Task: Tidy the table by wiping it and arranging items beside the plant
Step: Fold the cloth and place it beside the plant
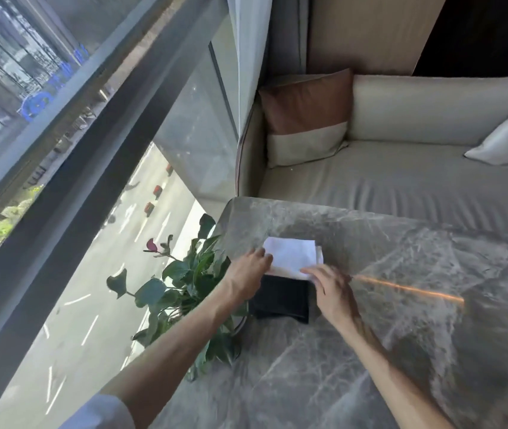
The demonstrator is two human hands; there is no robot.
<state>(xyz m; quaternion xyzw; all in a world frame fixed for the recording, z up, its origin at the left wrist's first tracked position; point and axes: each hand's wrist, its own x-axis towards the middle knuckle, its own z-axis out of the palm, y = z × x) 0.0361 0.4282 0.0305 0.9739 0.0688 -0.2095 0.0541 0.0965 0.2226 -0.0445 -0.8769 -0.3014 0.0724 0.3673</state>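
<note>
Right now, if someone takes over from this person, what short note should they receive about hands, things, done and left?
Left hand: touches the left edge of the white folded cloth; blur hides any pinch.
Right hand: on the cloth's near right corner, grip equally unclear.
Things: the cloth lies on the marble table, touching the black folded item nearer the person; both are beside the plant at the table's left edge.
Done: both items sit by the plant.
Left: probably square the cloth and let go; whether wiping is finished cannot be told.
</note>
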